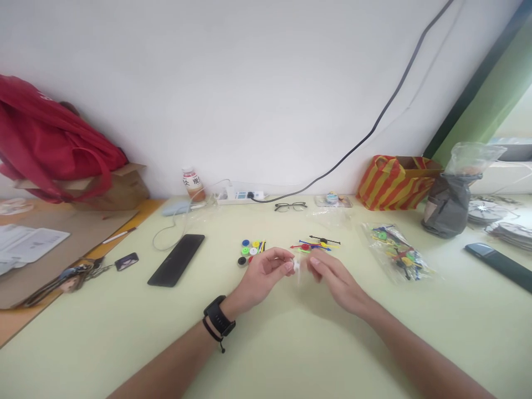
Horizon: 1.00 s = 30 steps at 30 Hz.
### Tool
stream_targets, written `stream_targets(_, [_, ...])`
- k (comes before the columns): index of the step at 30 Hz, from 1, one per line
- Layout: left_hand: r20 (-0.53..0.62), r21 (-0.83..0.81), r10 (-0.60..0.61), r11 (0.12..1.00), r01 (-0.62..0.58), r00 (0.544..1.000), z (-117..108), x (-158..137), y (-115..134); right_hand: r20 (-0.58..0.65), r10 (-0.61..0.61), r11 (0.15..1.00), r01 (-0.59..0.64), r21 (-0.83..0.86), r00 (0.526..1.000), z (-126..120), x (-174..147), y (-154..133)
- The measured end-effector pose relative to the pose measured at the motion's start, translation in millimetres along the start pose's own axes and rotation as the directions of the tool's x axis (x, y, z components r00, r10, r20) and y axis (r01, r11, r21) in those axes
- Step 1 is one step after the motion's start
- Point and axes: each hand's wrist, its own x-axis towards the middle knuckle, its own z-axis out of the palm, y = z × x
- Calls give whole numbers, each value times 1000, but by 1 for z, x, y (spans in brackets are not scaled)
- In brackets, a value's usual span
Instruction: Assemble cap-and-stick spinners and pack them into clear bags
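Between the thumb and fingers of my left hand (272,271) is a small white spinner (296,266); a faint white blur hangs below it, probably its arrow in motion. My right hand (332,280) is just to the right, its fingers curled in and slightly blurred, with no object visible in them. Behind the left hand lie small round pieces (245,251) in blue, yellow, green, white, black and red, partly hidden by it. Beyond the right hand is a group of coloured arrow spinners (324,241) in black, red, yellow, blue and green.
A clear bag of spinners (401,252) lies right. A black phone (177,260) rests left. Glasses (290,207), a power strip (239,197) and a bottle (193,185) stand along the wall. Further right are a striped bag (394,183) and a grey bag (446,205).
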Motion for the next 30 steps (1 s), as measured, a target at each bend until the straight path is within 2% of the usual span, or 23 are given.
stream_targets(3, [-3, -2, -2, 1000, 2, 1000, 1, 0, 0, 54, 47, 999, -47, -8, 997, -4, 2, 0])
stream_targets(6, [1, -8, 7, 1000, -7, 1000, 1, 0, 0, 34, 28, 999, -27, -34, 999, -4, 4, -4])
stream_targets(10, [13, 20, 2, 1000, -2, 1000, 0, 0, -1, 42, 7, 1000, -8, 19, 999, 1, 5, -7])
stream_targets(19, [76, 59, -60, 997, 56, 995, 1, -2, -3, 86, 8, 997, -1, -80, 996, 6, 3, -9])
stream_targets(21, [83, 126, -60, 991, 49, 995, 1, -3, -4, 108, 3, 996, 7, -91, 994, 6, 3, -9])
stream_targets(23, [69, 266, -23, 964, 4, 997, 1, -3, -5, 145, -4, 990, 24, -137, 989, 5, 1, -7])
stream_targets(27, [42, 549, 49, 833, -64, 998, 0, -3, -6, 228, 26, 931, 59, -360, 973, 4, -3, -5])
stream_targets(30, [98, 625, 41, 775, -93, 994, -2, -5, -7, 278, 18, 892, 110, -438, 961, 3, -6, -7])
